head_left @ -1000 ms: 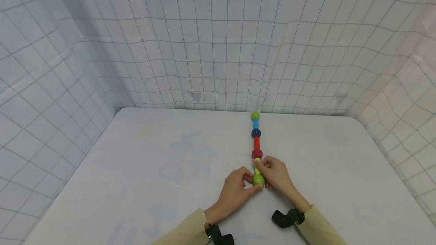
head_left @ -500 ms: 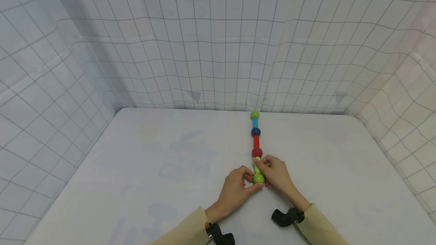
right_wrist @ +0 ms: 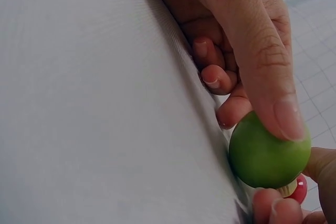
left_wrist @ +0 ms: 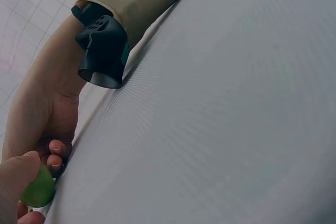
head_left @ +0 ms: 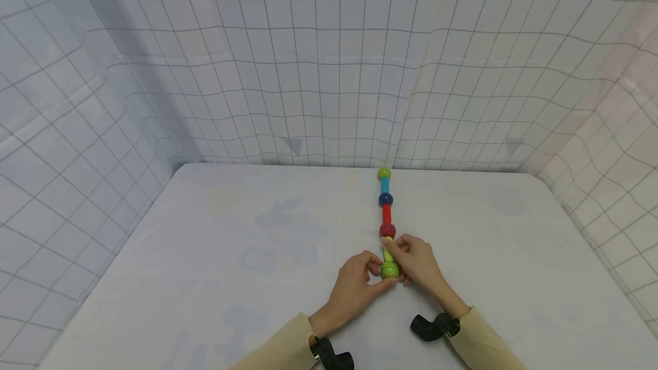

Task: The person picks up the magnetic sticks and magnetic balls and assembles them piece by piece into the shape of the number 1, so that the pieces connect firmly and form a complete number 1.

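A straight row of coloured wooden-looking balls and rods lies on the white table, running away from me. At its near end is a green ball (head_left: 390,270), which my left hand (head_left: 356,280) pinches between thumb and fingers. My right hand (head_left: 417,260) pinches the yellow-green rod (head_left: 388,255) just beyond that ball. Farther along come a dark red ball (head_left: 388,230), a red rod (head_left: 386,213), a dark blue ball (head_left: 385,199), a light blue rod (head_left: 385,185) and another green ball (head_left: 384,173). In the right wrist view the near green ball (right_wrist: 268,153) partly hides the rod.
The white table (head_left: 247,216) has faint bluish marks and ends at a far edge close behind the row. A white curtain with a grid pattern (head_left: 329,73) hangs behind and at both sides. Black wrist cameras (head_left: 434,328) sit at the sleeve cuffs.
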Demonstrator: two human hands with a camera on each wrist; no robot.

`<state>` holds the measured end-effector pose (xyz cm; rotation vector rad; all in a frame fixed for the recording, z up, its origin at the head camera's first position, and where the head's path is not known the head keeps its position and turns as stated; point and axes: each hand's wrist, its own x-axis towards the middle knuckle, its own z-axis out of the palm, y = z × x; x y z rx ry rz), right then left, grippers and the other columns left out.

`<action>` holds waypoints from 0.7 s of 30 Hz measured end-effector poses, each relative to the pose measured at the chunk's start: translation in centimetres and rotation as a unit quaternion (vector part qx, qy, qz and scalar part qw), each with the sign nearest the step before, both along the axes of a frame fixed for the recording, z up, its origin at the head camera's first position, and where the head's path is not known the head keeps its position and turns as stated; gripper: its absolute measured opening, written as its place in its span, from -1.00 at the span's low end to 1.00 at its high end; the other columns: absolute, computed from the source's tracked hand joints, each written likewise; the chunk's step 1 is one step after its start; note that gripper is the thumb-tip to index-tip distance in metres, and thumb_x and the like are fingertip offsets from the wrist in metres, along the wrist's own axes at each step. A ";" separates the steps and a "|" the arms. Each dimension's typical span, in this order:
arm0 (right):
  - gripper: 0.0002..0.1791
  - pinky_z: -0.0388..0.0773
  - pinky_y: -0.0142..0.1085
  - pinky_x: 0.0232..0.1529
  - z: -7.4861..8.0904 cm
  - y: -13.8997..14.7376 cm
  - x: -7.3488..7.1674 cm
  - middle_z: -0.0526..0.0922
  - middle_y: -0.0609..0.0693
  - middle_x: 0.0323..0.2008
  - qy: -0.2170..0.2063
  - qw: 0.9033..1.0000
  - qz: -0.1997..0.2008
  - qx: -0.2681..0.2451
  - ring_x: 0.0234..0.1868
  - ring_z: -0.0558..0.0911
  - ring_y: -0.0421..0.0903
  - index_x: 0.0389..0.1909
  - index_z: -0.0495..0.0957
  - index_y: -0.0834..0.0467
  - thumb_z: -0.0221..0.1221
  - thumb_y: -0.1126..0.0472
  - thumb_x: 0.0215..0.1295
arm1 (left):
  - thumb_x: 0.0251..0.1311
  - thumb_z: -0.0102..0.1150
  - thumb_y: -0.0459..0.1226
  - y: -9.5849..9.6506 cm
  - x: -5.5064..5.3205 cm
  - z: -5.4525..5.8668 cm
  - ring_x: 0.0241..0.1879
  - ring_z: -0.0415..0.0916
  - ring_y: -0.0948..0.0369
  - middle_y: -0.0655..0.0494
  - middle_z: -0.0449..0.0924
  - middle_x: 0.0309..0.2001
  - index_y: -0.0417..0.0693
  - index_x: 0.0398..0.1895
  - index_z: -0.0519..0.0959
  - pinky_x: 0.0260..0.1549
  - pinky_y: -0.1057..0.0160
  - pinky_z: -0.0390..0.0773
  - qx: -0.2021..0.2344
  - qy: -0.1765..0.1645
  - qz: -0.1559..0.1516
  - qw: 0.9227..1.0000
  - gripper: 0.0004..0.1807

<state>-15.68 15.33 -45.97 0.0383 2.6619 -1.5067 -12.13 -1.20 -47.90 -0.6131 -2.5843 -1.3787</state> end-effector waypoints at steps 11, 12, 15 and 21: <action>-0.57 0.40 -0.31 -0.83 -0.1 0.1 0.0 0.47 -0.01 -0.77 -0.004 1.000 0.003 -0.007 -0.89 0.43 -0.14 -0.45 0.51 0.22 0.18 -0.12 0.27 | 0.03 0.36 0.05 0.0 -0.1 -0.3 -0.50 0.29 0.39 0.32 0.46 -0.45 0.05 -0.26 0.49 -0.50 0.43 0.32 -0.002 -0.004 -0.002 1.000 -0.62; -0.57 0.40 -0.31 -0.83 -0.1 0.1 0.0 0.47 -0.01 -0.77 -0.005 1.000 0.003 -0.007 -0.89 0.43 -0.14 -0.45 0.51 0.22 0.18 -0.11 0.27 | 0.03 0.36 0.05 0.0 -0.1 -0.3 -0.50 0.29 0.39 0.32 0.46 -0.45 0.05 -0.25 0.49 -0.50 0.43 0.32 -0.001 -0.004 -0.002 1.000 -0.61; -0.57 0.40 -0.31 -0.83 -0.1 0.1 0.0 0.47 -0.01 -0.77 -0.007 1.000 0.000 -0.008 -0.89 0.43 -0.14 -0.44 0.52 0.22 0.18 -0.11 0.27 | 0.02 0.37 0.05 0.0 -0.1 -0.3 -0.50 0.31 0.39 0.31 0.47 -0.45 0.03 -0.24 0.49 -0.50 0.44 0.32 0.001 0.000 -0.001 1.000 -0.60; -0.53 0.41 -0.29 -0.83 -0.1 0.2 0.0 0.46 0.00 -0.76 -0.022 1.000 -0.001 -0.011 -0.88 0.43 -0.14 -0.41 0.55 0.23 0.19 -0.16 0.24 | 0.05 0.34 0.05 -0.1 0.0 -0.2 -0.51 0.34 0.35 0.28 0.48 -0.45 -0.02 -0.21 0.50 -0.53 0.42 0.34 0.020 -0.012 0.004 1.000 -0.58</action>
